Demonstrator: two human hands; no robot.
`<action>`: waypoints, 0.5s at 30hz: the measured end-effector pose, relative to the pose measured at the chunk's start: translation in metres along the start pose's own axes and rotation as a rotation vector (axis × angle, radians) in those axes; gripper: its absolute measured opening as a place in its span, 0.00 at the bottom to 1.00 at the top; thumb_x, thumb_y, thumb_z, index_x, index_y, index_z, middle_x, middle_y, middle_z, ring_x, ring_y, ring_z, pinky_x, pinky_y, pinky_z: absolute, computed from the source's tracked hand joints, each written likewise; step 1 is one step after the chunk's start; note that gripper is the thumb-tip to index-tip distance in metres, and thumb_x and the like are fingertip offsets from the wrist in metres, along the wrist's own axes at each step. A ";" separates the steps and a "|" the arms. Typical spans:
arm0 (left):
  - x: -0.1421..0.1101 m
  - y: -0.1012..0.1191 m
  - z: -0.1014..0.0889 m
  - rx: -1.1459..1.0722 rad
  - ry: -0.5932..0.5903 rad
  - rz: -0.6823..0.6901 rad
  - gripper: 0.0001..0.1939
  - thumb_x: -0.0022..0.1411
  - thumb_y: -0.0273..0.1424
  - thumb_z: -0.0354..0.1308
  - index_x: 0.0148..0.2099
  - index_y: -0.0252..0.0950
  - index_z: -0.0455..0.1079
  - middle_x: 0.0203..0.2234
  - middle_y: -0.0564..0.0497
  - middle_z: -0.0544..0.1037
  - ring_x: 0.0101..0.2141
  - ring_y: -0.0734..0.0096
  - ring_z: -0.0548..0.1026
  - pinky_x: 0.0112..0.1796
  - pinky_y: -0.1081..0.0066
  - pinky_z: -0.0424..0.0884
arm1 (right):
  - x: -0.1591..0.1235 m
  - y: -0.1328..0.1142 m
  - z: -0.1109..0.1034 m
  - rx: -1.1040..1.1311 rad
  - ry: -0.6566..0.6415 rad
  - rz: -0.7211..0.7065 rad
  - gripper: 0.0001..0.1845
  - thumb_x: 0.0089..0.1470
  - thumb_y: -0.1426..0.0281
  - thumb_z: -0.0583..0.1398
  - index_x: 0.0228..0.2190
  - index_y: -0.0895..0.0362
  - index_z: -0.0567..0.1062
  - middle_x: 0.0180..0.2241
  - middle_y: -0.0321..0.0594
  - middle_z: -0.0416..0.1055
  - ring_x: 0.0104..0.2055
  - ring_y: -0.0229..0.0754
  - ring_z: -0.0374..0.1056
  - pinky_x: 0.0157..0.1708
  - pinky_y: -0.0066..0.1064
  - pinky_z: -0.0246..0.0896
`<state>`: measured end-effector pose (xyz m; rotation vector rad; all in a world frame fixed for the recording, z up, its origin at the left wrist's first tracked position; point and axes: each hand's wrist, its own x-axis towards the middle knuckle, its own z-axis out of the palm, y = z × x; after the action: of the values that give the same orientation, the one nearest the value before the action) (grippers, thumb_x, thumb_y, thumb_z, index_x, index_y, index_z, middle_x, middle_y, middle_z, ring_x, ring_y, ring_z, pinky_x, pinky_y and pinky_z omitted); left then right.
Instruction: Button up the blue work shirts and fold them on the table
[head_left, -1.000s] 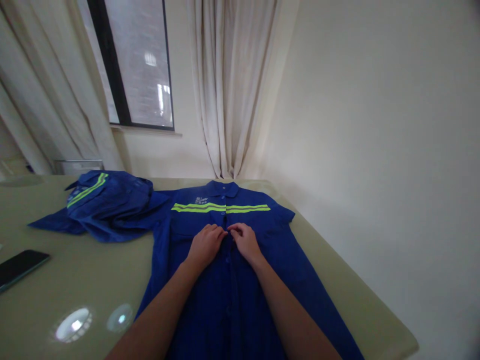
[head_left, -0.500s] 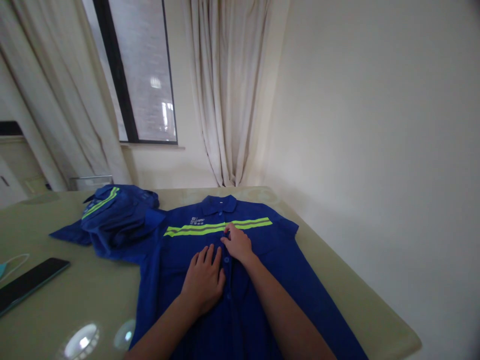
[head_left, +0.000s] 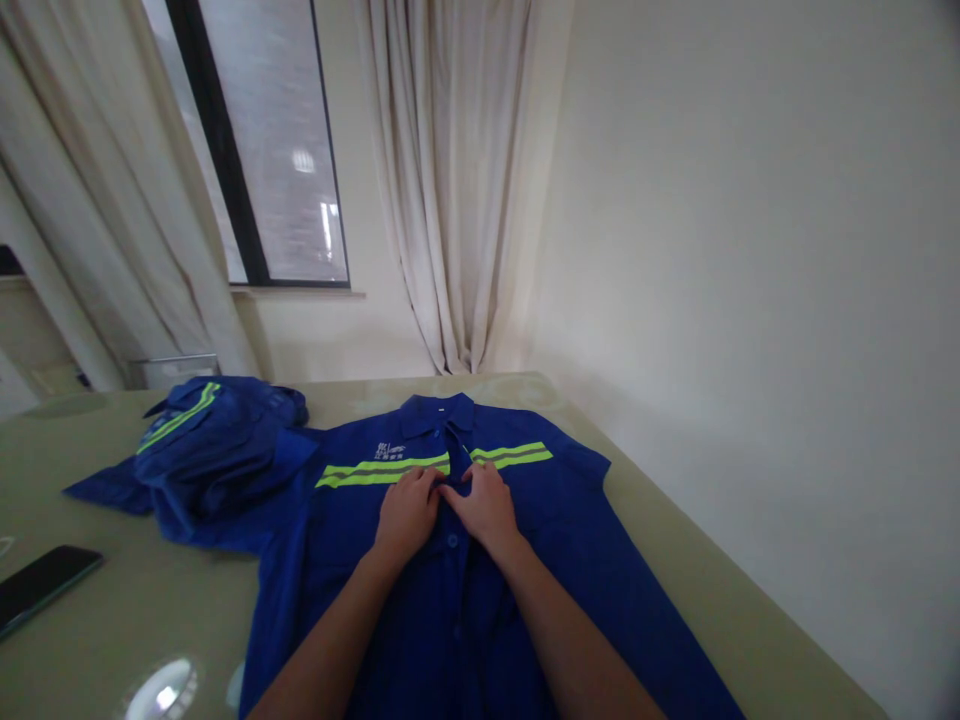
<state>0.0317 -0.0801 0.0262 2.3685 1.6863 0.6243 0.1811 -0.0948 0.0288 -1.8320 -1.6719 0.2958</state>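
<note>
On the left, a phone (head_left: 49,580) is lying on the table (head_left: 172,600); beyond it, a bunched blue garment (head_left: 225,450) is lying against the shirt (head_left: 454,600). The shirt is lying spread, front up, beneath our hands, its collar (head_left: 439,412) pointing away from us. Our left hand (head_left: 409,510) is bending its fingers onto the front opening (head_left: 459,448) by the stripe (head_left: 375,472). Our right hand (head_left: 484,508) is touching there too, its thumb stretching leftward. Whether either is gripping cloth, we cannot tell.
</note>
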 end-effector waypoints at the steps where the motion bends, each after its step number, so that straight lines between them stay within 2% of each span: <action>1: 0.000 -0.003 0.000 -0.030 -0.004 -0.002 0.12 0.69 0.28 0.51 0.50 0.41 0.73 0.45 0.48 0.78 0.47 0.64 0.76 0.46 0.67 0.67 | -0.001 -0.002 0.000 -0.019 -0.016 0.007 0.17 0.52 0.56 0.68 0.37 0.56 0.76 0.42 0.48 0.72 0.42 0.52 0.72 0.40 0.37 0.62; 5: 0.003 -0.004 0.000 -0.058 -0.003 -0.026 0.08 0.69 0.29 0.53 0.45 0.40 0.73 0.42 0.49 0.78 0.43 0.65 0.76 0.41 0.69 0.66 | -0.002 -0.005 -0.001 -0.083 -0.061 0.021 0.11 0.55 0.61 0.65 0.36 0.55 0.75 0.42 0.49 0.72 0.40 0.53 0.73 0.37 0.38 0.61; 9: 0.004 0.001 -0.002 -0.061 -0.007 -0.038 0.06 0.67 0.34 0.56 0.43 0.41 0.73 0.40 0.50 0.78 0.42 0.64 0.76 0.39 0.68 0.66 | -0.001 -0.001 0.003 -0.083 -0.048 -0.001 0.04 0.55 0.67 0.62 0.32 0.55 0.75 0.39 0.48 0.74 0.38 0.52 0.73 0.36 0.37 0.60; 12: 0.002 0.003 -0.004 -0.064 -0.021 -0.056 0.05 0.67 0.34 0.57 0.43 0.41 0.72 0.40 0.51 0.78 0.42 0.65 0.76 0.39 0.69 0.66 | 0.003 0.007 0.004 0.055 0.008 -0.014 0.03 0.54 0.70 0.62 0.29 0.55 0.75 0.35 0.44 0.75 0.38 0.48 0.72 0.38 0.34 0.61; 15: 0.001 0.005 -0.004 -0.056 0.003 -0.026 0.04 0.67 0.31 0.55 0.42 0.40 0.70 0.41 0.50 0.77 0.42 0.64 0.76 0.40 0.69 0.66 | 0.009 0.015 0.004 0.310 0.021 -0.104 0.06 0.58 0.69 0.59 0.31 0.56 0.76 0.32 0.38 0.76 0.35 0.42 0.70 0.37 0.30 0.61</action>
<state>0.0350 -0.0816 0.0316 2.3042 1.6757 0.6626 0.1930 -0.0853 0.0191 -1.5099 -1.5998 0.4616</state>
